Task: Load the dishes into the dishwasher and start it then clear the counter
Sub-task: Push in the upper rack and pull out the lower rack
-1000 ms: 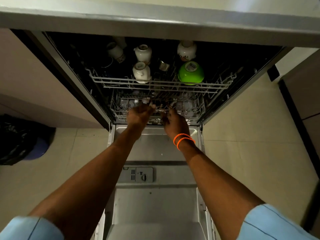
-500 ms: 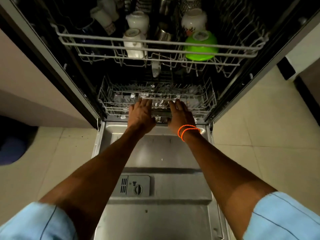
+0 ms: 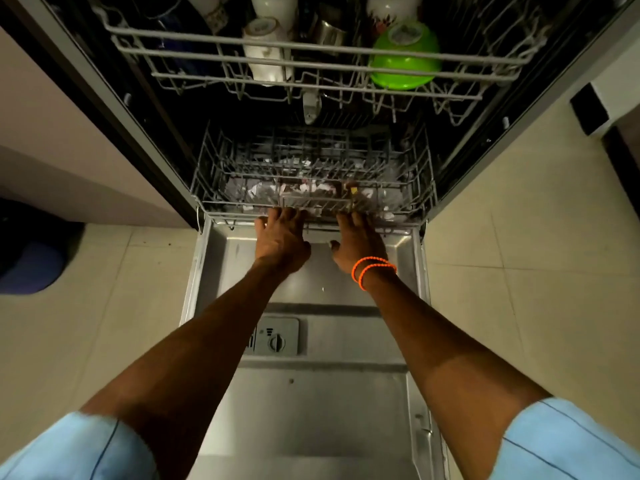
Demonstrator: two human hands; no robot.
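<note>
The dishwasher stands open with its door (image 3: 311, 410) folded down flat. My left hand (image 3: 280, 239) and my right hand (image 3: 358, 242) press with straight fingers against the front rim of the lower rack (image 3: 214, 174), which sits inside the tub and holds blurred dishes. Above it, the upper rack (image 3: 173, 57) carries an upturned green bowl (image 3: 405, 60), a white cup (image 3: 265, 50), a steel cup (image 3: 329, 32) and more white cups behind. My right wrist wears orange bands.
The detergent dispenser (image 3: 277, 337) is set into the door between my forearms. A dark bag with a blue object (image 3: 31, 268) lies on the tiled floor at the left. Cabinet fronts flank the machine on both sides.
My view has dropped lower and closer to the tub. Both hands went from curled at the lower rack's front to flat against it, slightly farther apart.
</note>
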